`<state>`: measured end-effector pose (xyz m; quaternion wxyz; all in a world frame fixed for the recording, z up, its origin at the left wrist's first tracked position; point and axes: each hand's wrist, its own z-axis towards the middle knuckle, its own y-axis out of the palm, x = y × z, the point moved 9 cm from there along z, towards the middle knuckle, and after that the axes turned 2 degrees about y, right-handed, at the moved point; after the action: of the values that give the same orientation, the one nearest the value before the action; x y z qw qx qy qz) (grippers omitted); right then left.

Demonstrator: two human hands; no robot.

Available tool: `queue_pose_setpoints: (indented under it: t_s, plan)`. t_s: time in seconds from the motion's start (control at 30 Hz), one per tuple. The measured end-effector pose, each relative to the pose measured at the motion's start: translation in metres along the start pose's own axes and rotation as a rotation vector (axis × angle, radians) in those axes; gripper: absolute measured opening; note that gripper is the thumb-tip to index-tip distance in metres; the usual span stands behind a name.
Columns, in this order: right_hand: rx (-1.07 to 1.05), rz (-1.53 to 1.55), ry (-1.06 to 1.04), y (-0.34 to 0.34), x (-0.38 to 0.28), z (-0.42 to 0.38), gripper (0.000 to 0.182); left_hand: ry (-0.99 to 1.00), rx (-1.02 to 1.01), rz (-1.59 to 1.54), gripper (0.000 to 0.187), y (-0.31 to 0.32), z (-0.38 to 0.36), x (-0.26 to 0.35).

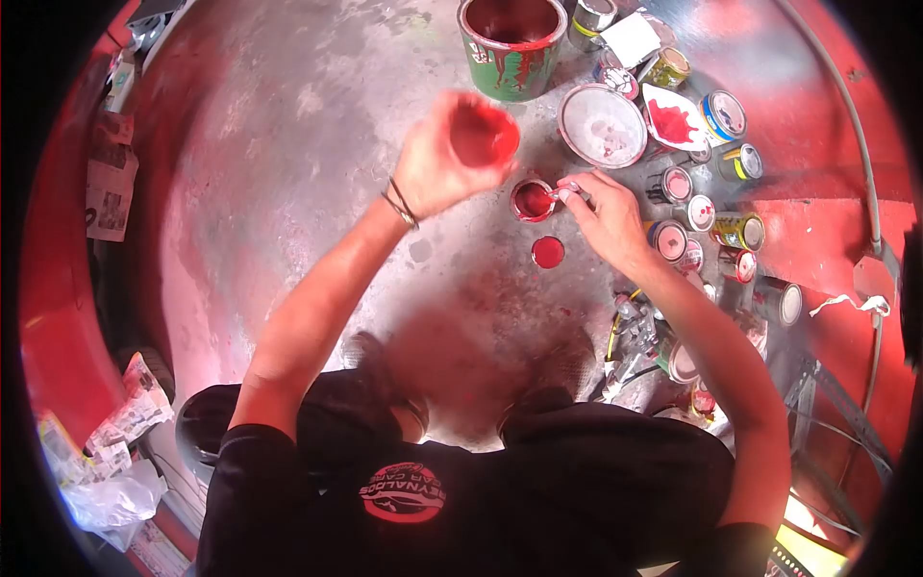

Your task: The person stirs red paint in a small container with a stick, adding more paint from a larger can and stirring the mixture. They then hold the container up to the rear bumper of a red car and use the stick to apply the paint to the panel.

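Tilting the red cup [484, 135] too far could spill any paint inside, and a sideways knock from the thin tool [555, 192] could tip the small can [517, 210] on the floor [317, 115]. The left hand [431, 162], blurred, curls around the cup; the right hand [606, 210] pinches the tool, fingertips together, at the can. 1 red disc [548, 252] lies near.

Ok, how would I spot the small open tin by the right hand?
Find the big green bucket at the top. Below it, the tin stands on the floor beside the right hand. It is open, dark red inside, unlike the flat red disc just below it.
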<state>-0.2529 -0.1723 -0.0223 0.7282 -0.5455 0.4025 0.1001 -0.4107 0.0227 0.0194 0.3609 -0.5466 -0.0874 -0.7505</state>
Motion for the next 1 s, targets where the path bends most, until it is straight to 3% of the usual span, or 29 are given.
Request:
queue_pose_setpoints:
  t_s: [0.13, 0.3, 0.53, 0.63, 1.0]
  plan:
    - [0.016, 0.040, 0.005, -0.001, 0.005, -0.005, 0.022, -0.113, -0.143, 0.304, 0.072, 0.028, -0.053, -0.057]
    - [0.028, 0.039, -0.009, -0.002, 0.007, -0.004, 0.023, -0.232, -0.315, 0.532, 0.068, 0.058, -0.079, -0.082]
    - [0.028, 0.059, -0.019, -0.006, 0.011, -0.002, 0.024, -0.223, -0.489, 0.730, 0.057, 0.083, -0.062, -0.079]
    - [0.026, 0.051, -0.027, -0.007, 0.014, -0.001, 0.025, -0.221, -0.575, 0.777, 0.061, 0.094, -0.056, -0.075]
    - [0.081, 0.065, -0.078, -0.009, 0.015, 0.004, 0.024, -0.176, -0.714, 0.934, 0.055, 0.115, -0.031, -0.072]
